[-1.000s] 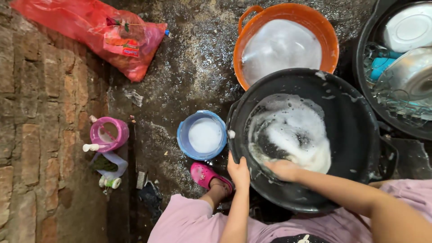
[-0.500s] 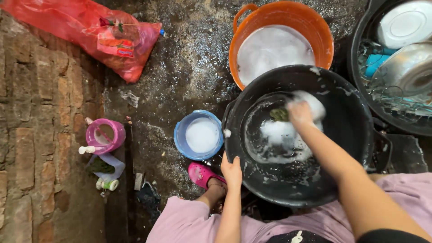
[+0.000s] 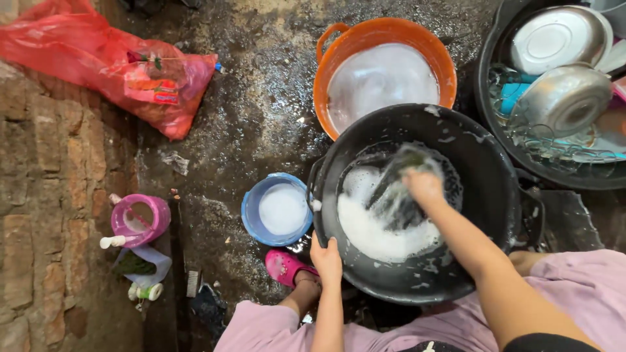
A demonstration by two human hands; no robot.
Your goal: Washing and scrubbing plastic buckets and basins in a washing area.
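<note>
Left hand (image 3: 326, 255) gripping near rim of big round black plastic basin (image 3: 486, 169); right hand (image 3: 424, 186) inside basin, clutching blurred green scrubber (image 3: 407, 160) over suds; small blue bowl (image 3: 251, 208) sitting left of basin.

dim even daylight, wet-floor glare, motion blur

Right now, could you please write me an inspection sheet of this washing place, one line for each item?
Surface: wet, dark concrete floor.
Job's things: large black basin, tilted, holding white soap foam.
Clutter: orange plastic tub of soapy water; small blue bowl; red plastic bag; pink jug.
Hands: left hand grips the basin's near rim; right hand is inside it, motion-blurred, fingers unclear.
Cables: nothing seen.
Surroundings: brick wall; another black basin of metal bowls.
</note>
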